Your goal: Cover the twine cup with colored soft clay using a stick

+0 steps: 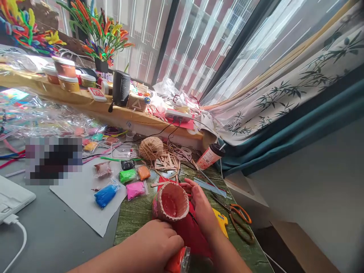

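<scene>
Our left hand [162, 237] clutches a packet [176, 261]; we can't tell if our right hand [201, 206] grips the pot [171, 204]. The cup [209, 157] has blurry words.

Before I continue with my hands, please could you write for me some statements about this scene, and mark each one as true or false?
1. The left hand holds a red packet. True.
2. The twine ball is blue. False: the twine ball is tan.
3. The blue packet lies on the white paper. True.
4. The speaker stands on the floor. False: the speaker stands on the ledge.
5. The right hand is beside the pot. True.
6. The right hand grips the scissors. False: the scissors lie untouched, to its right.
</scene>
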`<act>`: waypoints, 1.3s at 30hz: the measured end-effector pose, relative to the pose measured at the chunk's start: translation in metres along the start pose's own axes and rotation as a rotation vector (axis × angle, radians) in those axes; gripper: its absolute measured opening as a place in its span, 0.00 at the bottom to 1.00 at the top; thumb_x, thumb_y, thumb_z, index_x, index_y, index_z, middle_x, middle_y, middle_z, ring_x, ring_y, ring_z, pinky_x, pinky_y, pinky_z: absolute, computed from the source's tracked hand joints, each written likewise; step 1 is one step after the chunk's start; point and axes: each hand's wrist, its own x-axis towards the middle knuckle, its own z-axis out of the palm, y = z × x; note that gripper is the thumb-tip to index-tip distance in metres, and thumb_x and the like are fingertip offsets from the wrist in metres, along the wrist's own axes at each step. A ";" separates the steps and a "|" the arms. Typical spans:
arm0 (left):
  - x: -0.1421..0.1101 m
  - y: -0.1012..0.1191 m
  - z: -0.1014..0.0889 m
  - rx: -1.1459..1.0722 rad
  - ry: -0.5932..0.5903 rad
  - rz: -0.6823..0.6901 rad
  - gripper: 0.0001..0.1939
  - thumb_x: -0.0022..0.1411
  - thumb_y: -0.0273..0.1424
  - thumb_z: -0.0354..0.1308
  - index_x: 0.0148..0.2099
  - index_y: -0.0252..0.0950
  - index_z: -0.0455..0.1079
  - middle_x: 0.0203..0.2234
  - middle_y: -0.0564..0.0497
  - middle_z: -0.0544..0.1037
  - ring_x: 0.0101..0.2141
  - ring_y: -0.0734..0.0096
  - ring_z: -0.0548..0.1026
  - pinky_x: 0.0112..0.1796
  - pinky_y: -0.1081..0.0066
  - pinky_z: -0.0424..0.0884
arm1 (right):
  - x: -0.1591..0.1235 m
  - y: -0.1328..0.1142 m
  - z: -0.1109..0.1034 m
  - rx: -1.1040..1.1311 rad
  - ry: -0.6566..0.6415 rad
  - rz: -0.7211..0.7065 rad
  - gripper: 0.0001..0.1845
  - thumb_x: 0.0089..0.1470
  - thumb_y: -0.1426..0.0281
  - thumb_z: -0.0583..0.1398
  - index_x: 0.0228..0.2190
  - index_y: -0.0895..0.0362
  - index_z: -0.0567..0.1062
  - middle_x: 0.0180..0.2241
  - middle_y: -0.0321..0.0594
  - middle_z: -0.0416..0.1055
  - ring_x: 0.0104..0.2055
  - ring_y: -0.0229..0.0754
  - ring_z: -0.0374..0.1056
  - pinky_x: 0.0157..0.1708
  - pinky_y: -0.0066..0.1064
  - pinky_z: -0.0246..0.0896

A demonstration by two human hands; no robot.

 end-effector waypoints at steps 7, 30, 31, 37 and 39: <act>-0.002 -0.001 -0.001 0.012 -0.053 -0.014 0.19 0.57 0.44 0.74 0.39 0.41 0.71 0.35 0.54 0.86 0.33 0.61 0.83 0.28 0.65 0.65 | 0.100 0.024 0.008 -0.426 -0.399 -0.270 0.09 0.59 0.61 0.72 0.37 0.54 0.87 0.37 0.42 0.82 0.42 0.49 0.78 0.49 0.41 0.74; -0.001 -0.020 -0.015 -0.134 -0.074 -0.140 0.26 0.55 0.47 0.78 0.49 0.40 0.78 0.44 0.46 0.85 0.44 0.50 0.81 0.45 0.59 0.72 | 0.074 0.034 -0.015 -0.229 -0.055 -0.174 0.26 0.61 0.74 0.62 0.60 0.54 0.76 0.33 0.34 0.76 0.35 0.43 0.70 0.41 0.36 0.66; -0.001 -0.021 -0.015 -0.144 -0.070 -0.147 0.25 0.56 0.48 0.77 0.50 0.40 0.78 0.44 0.46 0.85 0.44 0.50 0.81 0.44 0.59 0.71 | 0.069 0.032 -0.018 -0.171 -0.031 -0.162 0.27 0.61 0.73 0.63 0.61 0.54 0.75 0.33 0.34 0.75 0.34 0.43 0.70 0.41 0.36 0.65; -0.002 -0.016 -0.017 -0.138 -0.070 -0.137 0.27 0.59 0.56 0.71 0.48 0.41 0.77 0.42 0.47 0.85 0.41 0.53 0.81 0.41 0.62 0.70 | 0.027 0.018 -0.039 0.210 0.079 -0.066 0.29 0.59 0.57 0.68 0.59 0.53 0.76 0.32 0.34 0.73 0.31 0.41 0.68 0.34 0.34 0.66; -0.002 -0.015 -0.016 -0.123 -0.083 -0.121 0.27 0.59 0.58 0.70 0.46 0.41 0.76 0.40 0.47 0.85 0.40 0.55 0.82 0.40 0.64 0.70 | 0.012 0.013 -0.046 0.323 0.099 -0.020 0.28 0.60 0.54 0.68 0.58 0.52 0.76 0.32 0.33 0.71 0.28 0.38 0.65 0.31 0.32 0.66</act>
